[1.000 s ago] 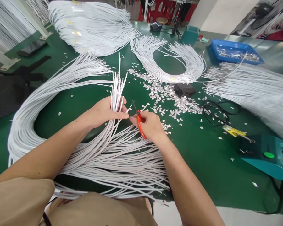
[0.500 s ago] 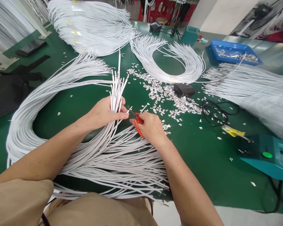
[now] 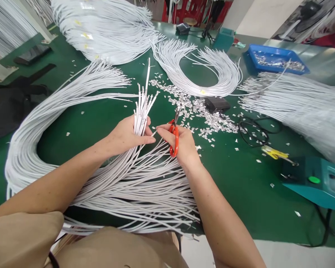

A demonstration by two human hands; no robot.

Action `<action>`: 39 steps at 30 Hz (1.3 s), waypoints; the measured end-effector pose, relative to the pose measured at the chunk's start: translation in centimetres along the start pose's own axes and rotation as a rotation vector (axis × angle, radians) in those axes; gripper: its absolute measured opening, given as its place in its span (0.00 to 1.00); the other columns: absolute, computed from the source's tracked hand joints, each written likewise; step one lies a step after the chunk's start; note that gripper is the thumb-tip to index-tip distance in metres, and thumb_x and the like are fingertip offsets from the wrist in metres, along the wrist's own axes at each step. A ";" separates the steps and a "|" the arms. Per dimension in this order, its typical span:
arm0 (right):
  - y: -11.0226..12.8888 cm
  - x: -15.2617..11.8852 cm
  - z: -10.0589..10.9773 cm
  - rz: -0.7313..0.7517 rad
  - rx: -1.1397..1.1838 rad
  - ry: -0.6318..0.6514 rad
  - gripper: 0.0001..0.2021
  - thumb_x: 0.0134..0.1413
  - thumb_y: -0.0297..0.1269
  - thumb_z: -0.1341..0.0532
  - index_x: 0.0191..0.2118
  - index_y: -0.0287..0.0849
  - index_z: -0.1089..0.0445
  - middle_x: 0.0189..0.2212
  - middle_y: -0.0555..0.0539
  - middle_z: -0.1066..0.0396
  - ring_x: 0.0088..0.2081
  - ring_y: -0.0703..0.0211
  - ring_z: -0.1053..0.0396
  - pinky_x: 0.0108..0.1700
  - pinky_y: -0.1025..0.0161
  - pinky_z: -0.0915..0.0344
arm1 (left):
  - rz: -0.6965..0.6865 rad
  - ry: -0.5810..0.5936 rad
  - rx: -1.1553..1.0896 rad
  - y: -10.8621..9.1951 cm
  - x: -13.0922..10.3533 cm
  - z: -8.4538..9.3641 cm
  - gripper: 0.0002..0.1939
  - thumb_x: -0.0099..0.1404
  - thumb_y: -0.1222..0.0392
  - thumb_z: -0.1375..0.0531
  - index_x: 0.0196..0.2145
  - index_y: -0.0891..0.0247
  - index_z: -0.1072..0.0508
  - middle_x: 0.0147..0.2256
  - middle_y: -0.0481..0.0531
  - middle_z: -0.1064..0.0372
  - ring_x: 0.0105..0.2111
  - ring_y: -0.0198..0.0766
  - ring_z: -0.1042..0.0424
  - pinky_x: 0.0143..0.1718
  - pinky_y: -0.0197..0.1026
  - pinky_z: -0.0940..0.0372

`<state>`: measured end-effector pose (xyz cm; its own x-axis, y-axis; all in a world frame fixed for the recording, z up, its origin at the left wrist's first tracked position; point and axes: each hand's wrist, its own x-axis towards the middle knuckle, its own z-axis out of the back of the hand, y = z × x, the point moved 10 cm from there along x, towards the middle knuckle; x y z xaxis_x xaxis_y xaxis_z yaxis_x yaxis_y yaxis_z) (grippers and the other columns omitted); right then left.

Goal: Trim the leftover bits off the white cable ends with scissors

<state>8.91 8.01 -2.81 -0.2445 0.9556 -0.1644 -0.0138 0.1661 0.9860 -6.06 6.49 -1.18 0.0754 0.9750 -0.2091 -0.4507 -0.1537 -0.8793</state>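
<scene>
My left hand is wrapped round a bunch of white cables, whose ends stick up above the fist. In my right hand are scissors with red handles, blades pointing up and away. The right thumb and forefinger reach toward a cable end beside the left thumb; whether they pinch it is too small to tell. Below both hands many loose white cables spread along the front of the green table.
Small silvery scraps lie beyond my right hand, around a black block. A coiled cable bundle, a blue tray and a bagged bundle stand farther off. At right is a teal device.
The scissors have swung away from the left hand's cables and now point upward. My right hand's thumb and forefinger have stretched toward the cable end by the left thumb.
</scene>
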 end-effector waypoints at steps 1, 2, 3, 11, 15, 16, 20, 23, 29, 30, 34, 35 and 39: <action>-0.3 0.0 -0.1 -0.009 0.026 0.002 0.12 0.44 0.44 0.32 0.32 0.42 0.22 0.30 0.49 0.25 0.33 0.62 0.32 0.40 0.63 0.36 | 0.003 0.002 0.007 0.0 0.0 -0.1 0.23 0.48 0.53 0.29 0.38 0.60 0.33 0.30 0.46 0.25 0.32 0.38 0.29 0.39 0.42 0.36; -0.5 0.0 -0.1 -0.018 0.045 0.001 0.11 0.43 0.44 0.32 0.32 0.42 0.22 0.30 0.49 0.25 0.32 0.63 0.32 0.40 0.63 0.36 | 0.005 0.005 0.012 -0.1 0.0 -0.2 0.23 0.48 0.53 0.29 0.38 0.61 0.33 0.30 0.46 0.25 0.31 0.38 0.29 0.39 0.43 0.36; -0.7 0.1 -0.1 -0.026 0.060 -0.002 0.11 0.43 0.43 0.32 0.32 0.42 0.22 0.30 0.49 0.25 0.32 0.63 0.32 0.40 0.63 0.36 | 0.007 0.006 0.013 -0.1 0.0 -0.3 0.23 0.48 0.54 0.29 0.38 0.61 0.33 0.30 0.46 0.26 0.31 0.38 0.29 0.39 0.43 0.36; -1.6 0.1 -0.4 -0.102 0.137 -0.011 0.10 0.42 0.40 0.33 0.31 0.40 0.24 0.25 0.52 0.28 0.28 0.65 0.34 0.36 0.64 0.36 | 0.029 0.095 -0.273 0.5 0.0 -1.3 0.21 0.52 0.56 0.31 0.41 0.60 0.34 0.32 0.49 0.25 0.34 0.41 0.24 0.41 0.46 0.31; -1.3 0.2 -0.6 -0.050 0.061 0.024 0.11 0.44 0.41 0.35 0.32 0.39 0.24 0.27 0.50 0.26 0.30 0.63 0.32 0.38 0.63 0.35 | 0.013 0.264 -0.426 0.5 -0.1 -2.9 0.19 0.54 0.55 0.31 0.40 0.61 0.32 0.32 0.50 0.24 0.34 0.41 0.23 0.41 0.47 0.29; -0.9 0.3 0.0 -0.015 -0.006 -0.016 0.11 0.44 0.41 0.36 0.31 0.39 0.25 0.27 0.49 0.26 0.30 0.62 0.32 0.38 0.62 0.35 | 0.019 0.285 -0.428 0.7 -0.1 -3.1 0.19 0.54 0.55 0.31 0.40 0.61 0.32 0.32 0.50 0.24 0.34 0.42 0.23 0.41 0.47 0.29; 1.8 -0.1 4.7 0.174 -0.311 -0.368 0.08 0.48 0.40 0.38 0.30 0.40 0.26 0.31 0.47 0.26 0.33 0.60 0.32 0.40 0.61 0.36 | 0.062 0.267 -0.335 1.5 0.2 -2.6 0.17 0.54 0.53 0.31 0.39 0.61 0.27 0.37 0.53 0.23 0.39 0.43 0.24 0.43 0.46 0.31; 3.6 -0.9 5.9 0.295 -0.295 -0.462 0.07 0.50 0.38 0.39 0.31 0.40 0.26 0.33 0.47 0.27 0.34 0.61 0.32 0.42 0.61 0.36 | 0.083 0.209 -0.257 2.0 0.5 -2.0 0.17 0.54 0.50 0.32 0.38 0.62 0.25 0.40 0.54 0.24 0.39 0.42 0.25 0.40 0.44 0.31; 2.2 -0.3 2.3 0.153 -0.113 -0.177 0.08 0.48 0.39 0.37 0.31 0.41 0.24 0.29 0.51 0.28 0.30 0.64 0.35 0.36 0.64 0.37 | 0.055 0.037 -0.268 1.6 0.7 -1.0 0.19 0.49 0.53 0.29 0.36 0.63 0.26 0.31 0.49 0.27 0.34 0.39 0.28 0.40 0.42 0.33; 1.9 -0.3 2.0 0.127 -0.087 -0.147 0.08 0.48 0.39 0.37 0.32 0.41 0.23 0.30 0.50 0.27 0.30 0.65 0.35 0.35 0.64 0.38 | 0.050 0.032 -0.273 1.5 0.7 -1.1 0.18 0.49 0.53 0.29 0.35 0.63 0.26 0.30 0.48 0.28 0.33 0.39 0.27 0.39 0.42 0.33; 0.7 0.1 1.3 0.040 -0.005 -0.071 0.10 0.48 0.40 0.36 0.35 0.42 0.21 0.29 0.50 0.27 0.29 0.66 0.35 0.33 0.66 0.39 | 0.028 0.016 -0.247 1.1 0.5 -1.3 0.16 0.49 0.54 0.29 0.31 0.62 0.30 0.28 0.47 0.28 0.31 0.40 0.26 0.40 0.44 0.33; 0.5 0.1 1.2 0.026 0.005 -0.054 0.11 0.48 0.41 0.36 0.35 0.42 0.21 0.29 0.50 0.27 0.29 0.66 0.35 0.33 0.66 0.39 | 0.028 0.011 -0.240 1.2 0.5 -1.3 0.17 0.48 0.54 0.29 0.31 0.62 0.30 0.28 0.48 0.27 0.31 0.40 0.26 0.40 0.45 0.33; 0.1 0.2 0.2 0.014 0.011 0.039 0.10 0.47 0.42 0.35 0.32 0.42 0.22 0.28 0.51 0.27 0.29 0.66 0.34 0.35 0.66 0.38 | 0.004 0.034 -0.246 1.0 0.4 -1.7 0.18 0.48 0.53 0.29 0.31 0.62 0.31 0.29 0.48 0.27 0.32 0.41 0.25 0.41 0.46 0.32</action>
<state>9.07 8.31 -2.78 -0.2821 0.9478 -0.1488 0.0004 0.1552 0.9879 -4.98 6.49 -2.84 0.1056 0.9690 -0.2232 -0.2208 -0.1960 -0.9554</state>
